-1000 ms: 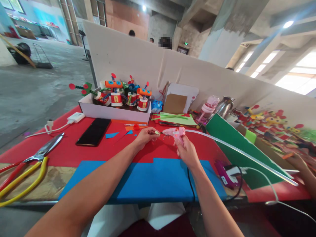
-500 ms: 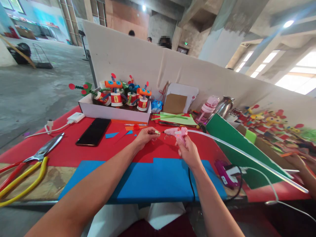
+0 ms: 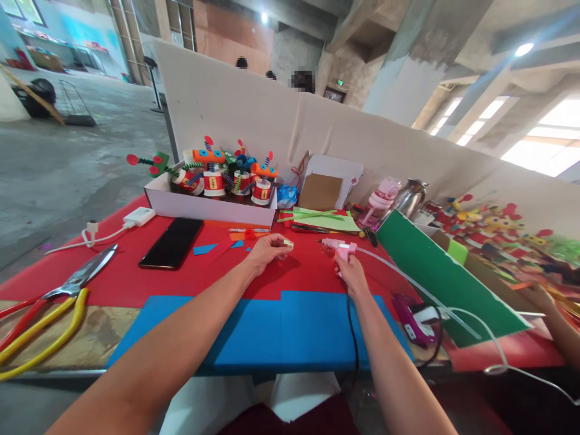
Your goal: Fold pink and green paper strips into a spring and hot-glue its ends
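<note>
Over the red table covering (image 3: 244, 281), my left hand (image 3: 268, 254) pinches a small pale green piece (image 3: 288, 244), which looks like a bit of paper. My right hand (image 3: 351, 272) is wrapped round the handle of a pink hot glue gun (image 3: 338, 246). Its nozzle points left, apart from the pale piece. A long clear glue stick (image 3: 417, 285) runs out of the back of the gun, and a black cord hangs below the handle. Blue paper scraps (image 3: 206, 249) and an orange-red strip (image 3: 225, 248) lie left of my left hand.
A white box (image 3: 212, 211) holds several paper-cup figures. Large shears (image 3: 79, 281), a black phone (image 3: 172, 241) and a white charger (image 3: 139, 215) lie left. Blue sheets (image 3: 254, 332) cover the front edge. A green board (image 3: 446, 278) and purple power socket (image 3: 414, 320) stand right, near another person's hand (image 3: 541, 299).
My right hand has drawn the glue gun right and slightly down, away from the pale green piece. The glue stick's far end has swung left. My left hand stays nearly still.
</note>
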A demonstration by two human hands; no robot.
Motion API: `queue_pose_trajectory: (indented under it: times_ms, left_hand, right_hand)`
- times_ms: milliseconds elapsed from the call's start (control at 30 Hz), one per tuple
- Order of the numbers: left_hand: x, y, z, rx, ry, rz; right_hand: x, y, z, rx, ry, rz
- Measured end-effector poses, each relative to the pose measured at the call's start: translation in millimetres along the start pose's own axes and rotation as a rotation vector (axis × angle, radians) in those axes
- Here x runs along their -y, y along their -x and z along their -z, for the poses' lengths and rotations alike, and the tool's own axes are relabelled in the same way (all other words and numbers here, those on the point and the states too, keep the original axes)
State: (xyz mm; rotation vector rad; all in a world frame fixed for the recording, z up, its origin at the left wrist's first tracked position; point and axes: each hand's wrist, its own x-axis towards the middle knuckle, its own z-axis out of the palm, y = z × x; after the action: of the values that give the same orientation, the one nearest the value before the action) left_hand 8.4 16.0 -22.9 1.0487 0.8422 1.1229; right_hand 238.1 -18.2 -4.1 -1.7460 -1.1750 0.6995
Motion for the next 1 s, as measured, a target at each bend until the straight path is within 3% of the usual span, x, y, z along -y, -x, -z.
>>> queue_pose_trajectory:
  times_ms: [133, 233, 300, 367, 500, 567, 667, 1000]
  left_hand:
    - [-4, 1, -3.6, -0.052, -0.047, -0.087]
    - [-5, 1, -5.7, -0.118, -0.098, -0.196]
    - [-4, 0, -5.9, -0.137, -0.136, -0.248]
    - [-4, 0, -5.2, -0.146, -0.181, -0.288]
    - [-2, 0, -1.8, -0.172, -0.324, -0.364]
    - [-1, 0, -0.4, -0.186, -0.405, -0.396]
    - [1, 1, 0.1, -0.228, -0.462, -0.425]
    - [5, 2, 1.4, -0.225, -0.55, -0.482]
  right_hand:
    - [-1, -4, 15, -0.064, 0.513, 0.153]
    - [16, 6, 20, -0.141, 0.598, 0.204]
    - [31, 12, 8, -0.184, 0.441, 0.305]
    - [44, 15, -15, -0.054, 0.095, 0.304]
    - [53, 17, -71, 0.416, -0.572, -0.092]
    - [51, 20, -88, 0.498, -0.773, -0.2]
    - [45, 28, -97, 0.54, -0.923, -0.228]
    - [41, 38, -101, 0.483, -1.037, -0.19]
